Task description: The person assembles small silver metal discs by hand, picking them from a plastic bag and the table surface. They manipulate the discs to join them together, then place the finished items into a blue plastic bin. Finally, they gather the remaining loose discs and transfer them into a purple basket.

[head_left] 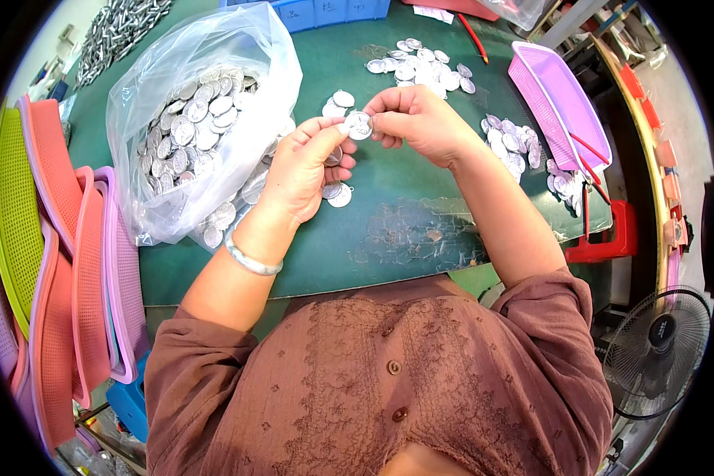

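Between my two hands is a round silver medal [359, 125], held up over the green table. My left hand [300, 165] grips its left edge between thumb and forefinger, and another silver disc shows among its curled fingers. On the other edge, the thumb and fingertips of my right hand [420, 120] pinch the same medal. Loose medals [339, 194] lie under my left hand, and more discs [337, 103] sit just beyond it. To the left, a clear plastic bag [271, 51] stands open, with a heap of silver medals [194, 123] inside.
Medal piles lie at the far middle [428, 67] and right [512, 147]. A purple basket [559, 95] stands at the table's right edge, near red-handled tools [587, 151]. Stacked baskets [87, 270] line the left; a blue bin [325, 13] is at the back, a fan [658, 349] lower right.
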Demonstrator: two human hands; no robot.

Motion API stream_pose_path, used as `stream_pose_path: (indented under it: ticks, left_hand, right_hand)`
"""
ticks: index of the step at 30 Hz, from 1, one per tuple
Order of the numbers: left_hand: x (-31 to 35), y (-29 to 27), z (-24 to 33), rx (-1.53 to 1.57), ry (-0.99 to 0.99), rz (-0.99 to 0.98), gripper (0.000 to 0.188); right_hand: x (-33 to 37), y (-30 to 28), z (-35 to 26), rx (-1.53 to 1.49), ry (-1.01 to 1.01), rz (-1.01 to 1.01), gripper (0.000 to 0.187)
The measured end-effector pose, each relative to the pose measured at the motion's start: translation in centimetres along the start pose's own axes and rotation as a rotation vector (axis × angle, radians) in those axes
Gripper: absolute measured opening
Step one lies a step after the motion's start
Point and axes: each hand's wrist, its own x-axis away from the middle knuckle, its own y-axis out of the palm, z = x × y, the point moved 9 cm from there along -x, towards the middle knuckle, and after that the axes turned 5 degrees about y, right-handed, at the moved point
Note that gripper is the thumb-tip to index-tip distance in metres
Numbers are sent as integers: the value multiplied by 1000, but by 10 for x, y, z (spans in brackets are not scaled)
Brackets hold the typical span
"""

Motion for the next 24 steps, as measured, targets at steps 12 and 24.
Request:
stream_pose_path:
  ticks: [12,24]
  left_hand:
    - [0,5,-1,65,-7,-17,7]
    - [-1,7,-10,159,-21,-79,6]
  right_hand:
    - [7,-5,-4,-70,19,-4,17]
    - [17,2,-10,-57,-103,90,16]
